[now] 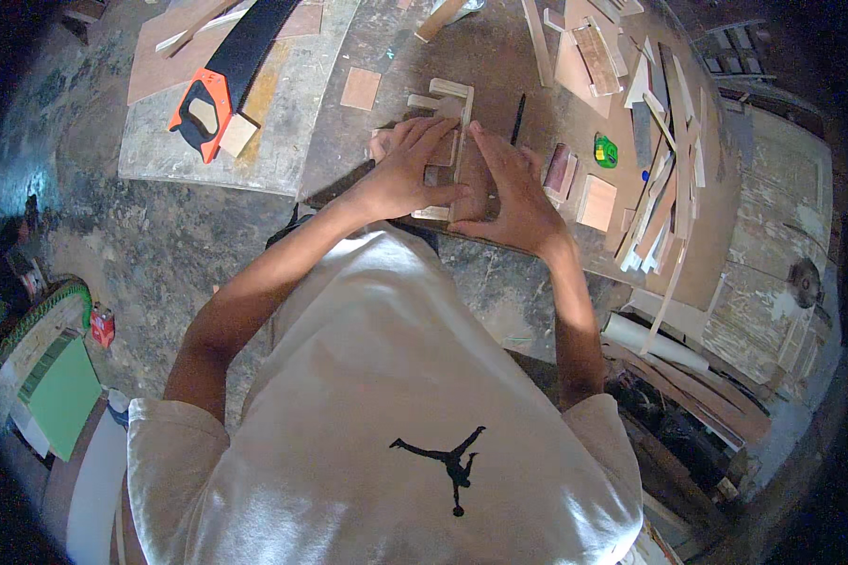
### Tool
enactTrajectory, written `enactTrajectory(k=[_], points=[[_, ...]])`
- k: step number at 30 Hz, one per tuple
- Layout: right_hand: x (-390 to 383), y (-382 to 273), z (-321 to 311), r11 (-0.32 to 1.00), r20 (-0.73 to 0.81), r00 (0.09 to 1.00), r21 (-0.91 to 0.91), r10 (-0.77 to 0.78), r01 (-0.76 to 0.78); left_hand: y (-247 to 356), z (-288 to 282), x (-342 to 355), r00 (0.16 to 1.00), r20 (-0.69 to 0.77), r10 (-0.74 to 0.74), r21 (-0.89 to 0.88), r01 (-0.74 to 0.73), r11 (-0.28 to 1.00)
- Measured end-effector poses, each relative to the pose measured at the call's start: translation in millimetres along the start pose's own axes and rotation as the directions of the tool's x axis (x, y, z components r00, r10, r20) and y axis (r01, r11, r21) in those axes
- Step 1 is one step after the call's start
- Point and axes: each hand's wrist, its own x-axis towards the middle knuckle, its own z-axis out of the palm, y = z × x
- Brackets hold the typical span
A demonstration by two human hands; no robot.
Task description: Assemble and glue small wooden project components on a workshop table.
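A small frame of pale wooden strips [452, 88] lies on the brown workbench in front of me, partly covered by my fingers. My left hand [410, 169] is over its left side, gripping it, with index finger and thumb reaching to the long strip. Along the frame's right side is my right hand [518, 193], thumb and index finger spread wide. Its thumb is near the frame's near end, its index tip close beside the long strip. Whether the right hand touches the wood is hard to tell. A black pencil-like stick [519, 119] lies just beyond the right hand.
A handsaw [219, 94] with an orange and black handle lies at the left. Right of my hands are a reddish block [560, 172], a green tape measure [605, 150], a square wooden piece [596, 201] and several long offcuts [664, 188]. The bench's front edge is close to my body.
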Motion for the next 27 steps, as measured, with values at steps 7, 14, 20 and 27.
enactTrajectory(k=[7, 14, 20, 27], points=[[3.8, -5.0, -5.8, 0.999, 0.034, 0.999, -0.03, 0.026, -0.025, -0.8, 1.9, 0.0, 1.0, -0.009, -0.013, -0.027, 0.013, 1.0], [3.6, -2.6, -6.7, 1.0, 0.034, 0.999, -0.001, 0.018, -0.018, -3.0, 4.3, -0.8, 0.999, -0.002, -0.048, -0.019, 0.048, 0.999], [0.8, -3.7, -6.5, 1.0, 0.019, 1.0, -0.018, 0.023, -0.023, 1.6, 1.7, 0.9, 0.998, 0.012, -0.056, -0.09, 0.057, 0.994], [4.3, -5.4, -5.9, 1.0, 0.028, 0.999, 0.016, 0.027, -0.027, 1.3, -2.4, -0.2, 0.997, 0.043, -0.069, -0.094, 0.073, 0.993]])
